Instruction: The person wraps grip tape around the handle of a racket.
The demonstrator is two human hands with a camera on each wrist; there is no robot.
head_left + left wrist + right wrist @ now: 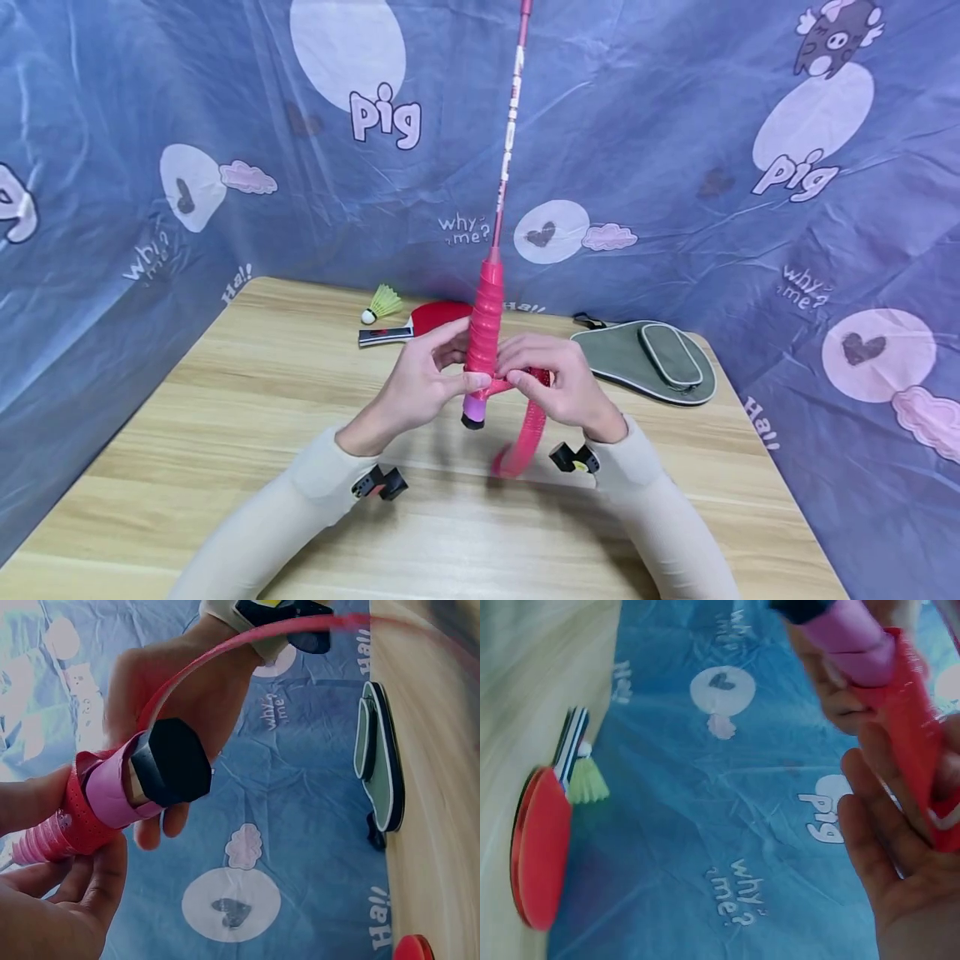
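Note:
A badminton racket stands upright, butt end down, its thin pink shaft [512, 125] rising out of the head view. Red grip tape [487, 321] winds round its handle; purple underlay and a black butt cap [174, 761] show at the bottom. My left hand [420, 379] grips the handle near its lower end, thumb in front. To the right of the handle, my right hand [551, 375] pinches the loose tape where it leaves the handle. The tape's free length [531, 433] hangs in a curl below that hand. The racket's head is out of view.
Behind the hands on the wooden table [187, 433] lie a yellow shuttlecock [382, 303], a red table tennis bat [431, 317] and a green bat case [622, 354]. A blue patterned cloth [247, 100] hangs round the table's back and sides.

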